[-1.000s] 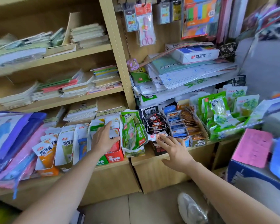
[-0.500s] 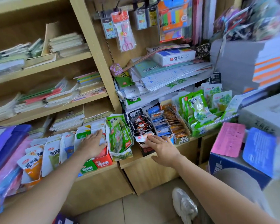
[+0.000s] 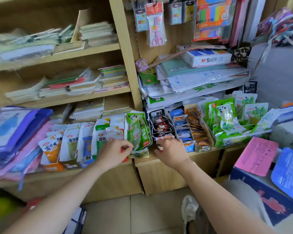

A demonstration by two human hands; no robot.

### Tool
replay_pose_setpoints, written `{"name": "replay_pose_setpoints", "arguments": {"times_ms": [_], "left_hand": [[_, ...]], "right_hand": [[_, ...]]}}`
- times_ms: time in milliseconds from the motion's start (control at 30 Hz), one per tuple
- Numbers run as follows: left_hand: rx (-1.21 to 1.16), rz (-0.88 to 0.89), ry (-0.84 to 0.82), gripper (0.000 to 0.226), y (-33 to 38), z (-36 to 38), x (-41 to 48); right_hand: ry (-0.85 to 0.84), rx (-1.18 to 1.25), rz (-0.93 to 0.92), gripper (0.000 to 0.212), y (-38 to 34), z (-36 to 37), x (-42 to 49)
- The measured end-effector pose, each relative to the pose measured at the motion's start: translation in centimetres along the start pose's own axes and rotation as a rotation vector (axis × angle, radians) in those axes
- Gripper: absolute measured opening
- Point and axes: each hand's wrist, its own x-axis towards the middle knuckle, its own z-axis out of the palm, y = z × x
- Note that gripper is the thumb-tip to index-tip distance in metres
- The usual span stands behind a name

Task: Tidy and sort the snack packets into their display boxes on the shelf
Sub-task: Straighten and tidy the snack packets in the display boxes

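A row of display boxes with snack packets stands on the low wooden shelf (image 3: pixel 161 168). From the left come white-and-orange packets (image 3: pixel 51 149), white-and-green ones (image 3: pixel 71 142), a red display box (image 3: pixel 125 159), a box of green panda packets (image 3: pixel 137 132), a black display box (image 3: pixel 161 125), blue packets (image 3: pixel 181 127), brown packets (image 3: pixel 199 130) and a tray of green packets (image 3: pixel 227 119). My left hand (image 3: pixel 113 152) curls over the front of the red box, its fingertips against the green panda box. My right hand (image 3: pixel 172 151) grips the front end of the black box.
Purple and pink plastic folders (image 3: pixel 12 130) lie heaped at the left end of the shelf. Stacked paper and a white ream box (image 3: pixel 208 57) sit just above the snacks. A blue carton topped with pink paper (image 3: pixel 256 156) stands at the right, and my shoe (image 3: pixel 189 210) is on the tiled floor.
My left hand lay flat on the packets in the red box; its fingers are now curled at the box front. My right hand slid up onto the black box's front end.
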Motion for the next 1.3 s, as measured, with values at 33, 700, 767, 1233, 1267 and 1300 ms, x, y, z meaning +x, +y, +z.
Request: {"name": "replay_pose_setpoints", "arguments": {"times_ms": [33,700,767,1233,1267,1300], "left_hand": [[-0.014,-0.009,-0.014,0.015,-0.3,0.1,-0.9],[-0.284,-0.590,0.568,0.034,-22.8,-6.4,-15.0],[-0.245,-0.549,0.597,0.025,-24.8,-6.3,-14.4],[-0.105,-0.341,0.366,0.027,-30.8,-3.3,-13.1],[-0.134,-0.331,0.380,0.030,-31.0,-3.2,-13.2],[-0.175,-0.314,0.397,0.033,-31.2,-3.2,-13.4]], "right_hand": [[0.020,0.100,-0.031,0.027,-0.6,-0.2,0.0],[-0.215,0.487,-0.486,0.018,-26.7,8.4,10.8],[-0.212,0.475,-0.471,0.015,-28.7,9.3,12.5],[-0.283,-0.005,-0.559,0.050,-34.0,16.3,15.2],[-0.272,-0.008,-0.575,0.044,-33.9,16.7,14.8],[-0.255,0.010,-0.595,0.040,-33.7,17.1,14.5]]}}
